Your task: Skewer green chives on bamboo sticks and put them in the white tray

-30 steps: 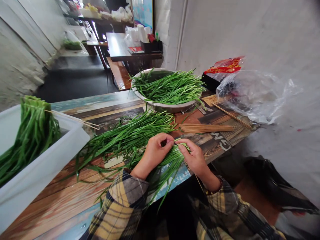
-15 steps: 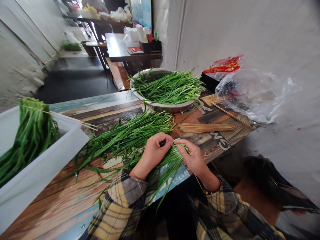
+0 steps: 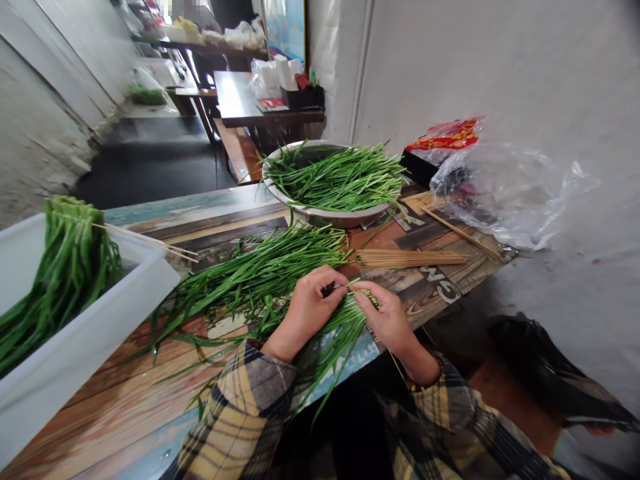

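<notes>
My left hand [image 3: 315, 303] is closed in a pinch at the stem end of a garlic chive, its fingertips nearly meeting those of the other hand. My right hand [image 3: 393, 320] is closed round a row of garlic chives [image 3: 347, 327], whose green leaves hang down over the table edge. A thin bamboo skewer [image 3: 396, 360] sticks out below the right hand; its other end is hidden. Just beyond my hands lies a loose pile of garlic chives [image 3: 260, 270], with a bundle of bamboo skewers [image 3: 413, 259] to its right.
A metal basin [image 3: 345, 217] heaped with chives stands behind the pile. On the left, a white plastic tub [image 3: 107, 327] holds skewered chives [image 3: 73, 260]. Clear plastic bags [image 3: 505, 193] and a red packet [image 3: 447, 135] lie at the back right, by the wall.
The view has shifted very slightly. Both hands stay together at the chive stems, with almost no visible movement.
</notes>
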Action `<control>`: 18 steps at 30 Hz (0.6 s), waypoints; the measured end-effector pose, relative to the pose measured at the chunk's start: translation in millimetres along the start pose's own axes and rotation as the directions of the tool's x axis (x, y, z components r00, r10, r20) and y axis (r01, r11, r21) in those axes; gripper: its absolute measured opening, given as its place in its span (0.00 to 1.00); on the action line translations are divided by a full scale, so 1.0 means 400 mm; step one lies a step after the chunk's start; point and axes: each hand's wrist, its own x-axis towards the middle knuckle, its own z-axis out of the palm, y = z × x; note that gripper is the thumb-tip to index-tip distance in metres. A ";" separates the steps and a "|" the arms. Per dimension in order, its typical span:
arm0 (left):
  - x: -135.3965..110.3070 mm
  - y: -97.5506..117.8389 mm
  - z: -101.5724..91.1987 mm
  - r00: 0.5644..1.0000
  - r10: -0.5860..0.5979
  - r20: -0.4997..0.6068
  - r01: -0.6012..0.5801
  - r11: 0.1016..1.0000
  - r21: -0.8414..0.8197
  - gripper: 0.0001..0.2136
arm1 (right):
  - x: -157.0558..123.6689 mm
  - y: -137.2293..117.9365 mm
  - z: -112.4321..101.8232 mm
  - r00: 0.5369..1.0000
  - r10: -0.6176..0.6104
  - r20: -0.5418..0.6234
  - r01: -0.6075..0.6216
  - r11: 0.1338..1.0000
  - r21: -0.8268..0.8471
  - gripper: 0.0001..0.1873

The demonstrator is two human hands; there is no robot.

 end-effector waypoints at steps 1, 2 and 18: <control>0.000 0.000 0.000 1.000 0.005 0.000 -0.005 1.000 0.005 0.04 | 0.000 0.001 0.000 1.000 -0.001 0.000 0.001 1.000 -0.003 0.13; -0.001 0.000 0.001 1.000 0.009 0.000 -0.009 1.000 0.008 0.04 | 0.000 0.001 0.000 1.000 -0.002 0.001 0.002 1.000 -0.005 0.13; -0.001 0.003 0.002 0.999 0.005 -0.038 -0.003 0.999 0.046 0.05 | 0.000 -0.006 0.000 1.000 0.004 0.002 -0.004 1.000 0.026 0.11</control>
